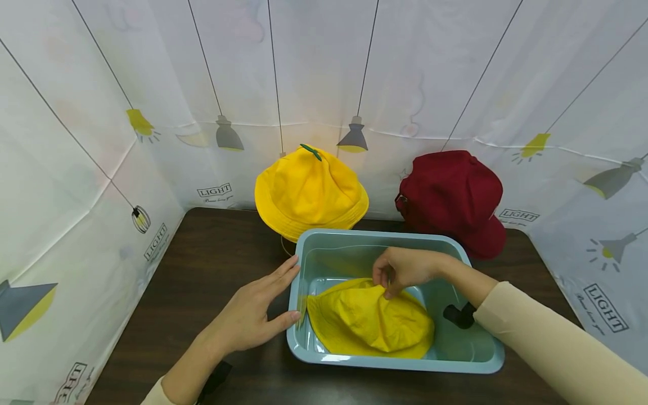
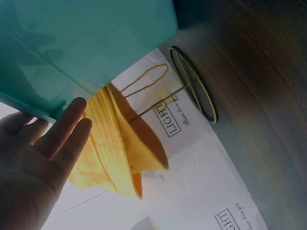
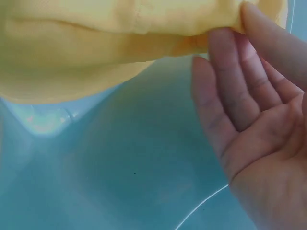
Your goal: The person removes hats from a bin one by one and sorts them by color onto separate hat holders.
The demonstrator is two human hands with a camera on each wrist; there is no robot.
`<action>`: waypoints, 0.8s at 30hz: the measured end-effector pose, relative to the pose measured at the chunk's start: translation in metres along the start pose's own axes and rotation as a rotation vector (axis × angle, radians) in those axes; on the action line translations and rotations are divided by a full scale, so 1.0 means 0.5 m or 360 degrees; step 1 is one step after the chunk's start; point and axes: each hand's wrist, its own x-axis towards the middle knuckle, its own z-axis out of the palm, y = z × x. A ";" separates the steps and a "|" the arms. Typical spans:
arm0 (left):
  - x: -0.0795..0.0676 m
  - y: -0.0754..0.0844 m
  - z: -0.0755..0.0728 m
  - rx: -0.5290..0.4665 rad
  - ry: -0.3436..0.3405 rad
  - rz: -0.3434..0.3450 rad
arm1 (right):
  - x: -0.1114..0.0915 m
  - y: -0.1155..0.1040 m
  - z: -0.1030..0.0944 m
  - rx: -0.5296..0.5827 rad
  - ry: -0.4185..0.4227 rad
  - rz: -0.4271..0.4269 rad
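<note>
In the head view, a yellow bucket hat (image 1: 364,323) lies crown up inside a light blue plastic basin (image 1: 395,364). My right hand (image 1: 411,266) reaches into the basin and pinches the cloth at the top of the hat between thumb and fingers. The right wrist view shows the fabric (image 3: 96,48) hanging from the fingers of that hand (image 3: 264,124), partly folded. My left hand (image 1: 248,315), fingers straight, rests against the basin's left rim. From the left wrist, those fingers (image 2: 67,129) touch the basin's outer wall (image 2: 96,43).
Behind the basin, another yellow bucket hat (image 1: 314,194) with a green sprout sits on a wire stand (image 2: 194,86). A dark red cap (image 1: 450,197) stands at the back right. Printed white cloth (image 1: 314,67) surrounds the dark wooden table (image 1: 167,315).
</note>
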 end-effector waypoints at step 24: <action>-0.001 0.002 -0.003 -0.0006 0.0007 0.0011 | -0.045 -0.058 -0.007 0.0032 0.0200 -0.0172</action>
